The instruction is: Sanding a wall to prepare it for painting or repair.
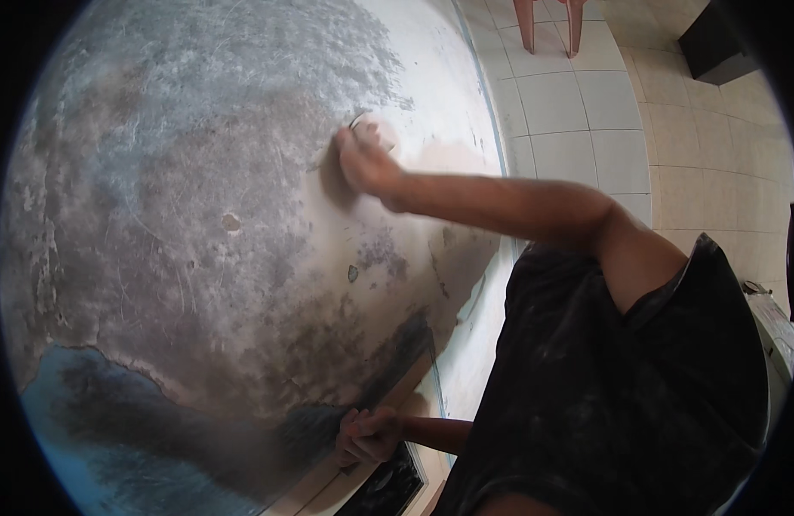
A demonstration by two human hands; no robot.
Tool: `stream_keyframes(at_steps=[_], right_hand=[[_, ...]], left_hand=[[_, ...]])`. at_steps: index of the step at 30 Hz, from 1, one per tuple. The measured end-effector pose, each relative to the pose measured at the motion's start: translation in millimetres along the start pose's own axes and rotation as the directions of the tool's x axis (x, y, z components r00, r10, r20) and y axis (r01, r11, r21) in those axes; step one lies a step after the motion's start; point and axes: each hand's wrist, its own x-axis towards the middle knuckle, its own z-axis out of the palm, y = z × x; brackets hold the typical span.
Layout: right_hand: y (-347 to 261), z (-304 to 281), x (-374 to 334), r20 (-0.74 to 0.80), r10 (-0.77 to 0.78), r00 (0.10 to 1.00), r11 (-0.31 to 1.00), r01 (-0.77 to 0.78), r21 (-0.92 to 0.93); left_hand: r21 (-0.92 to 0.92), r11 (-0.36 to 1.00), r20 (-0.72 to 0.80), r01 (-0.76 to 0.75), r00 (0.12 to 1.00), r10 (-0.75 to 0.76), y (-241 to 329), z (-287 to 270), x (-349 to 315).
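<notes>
My right hand [365,159], on the outstretched arm in the upper middle, is closed and pressed close to the wall [190,172]. What it grips is mostly hidden and blurred; a thin, pale edge shows beside the fingers. The wall around it is patchy grey with scratches, and whitish smears lie next to the hand. Lower down, my left hand [369,437] is closed, with a small grey tip poking out below its fingers. I cannot make out the thing it holds. It is beside a dark, framed panel [388,486].
Blue paint [61,421] peels at the wall's lower left. A small hole [232,223] and a chip [353,273] mark the surface. Pale floor tiles [608,99] run along the wall's foot. Pink chair legs [573,30] and a dark box-like object [715,43] stand at the top right.
</notes>
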Motion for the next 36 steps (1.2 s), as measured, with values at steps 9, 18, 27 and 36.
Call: stream_keyframes(at_steps=[9,18,27,36], right_hand=[[-1.6,7.6,-17.4,-0.010,-0.086,0.996,0.993,0.085,-0.081],[3.2,8.2,-32.5,0.004,-0.251,0.968,0.968,0.251,-0.014],[11.9,7.5,-45.6,0.113,-0.328,0.938,0.941,0.336,-0.051],[30.6,10.4,-40.1,0.052,-0.477,0.878,0.877,0.479,-0.042]], left_hand=[[0.048,0.999,0.023,0.017,1.000,-0.018,7.8,1.2,5.2],[0.060,0.998,0.031,-0.008,1.000,0.007,5.5,2.0,4.3],[0.097,0.994,0.031,-0.054,0.998,0.052,0.1,1.0,1.7],[0.062,0.996,0.028,-0.058,0.998,0.056,2.1,1.8,1.6]])
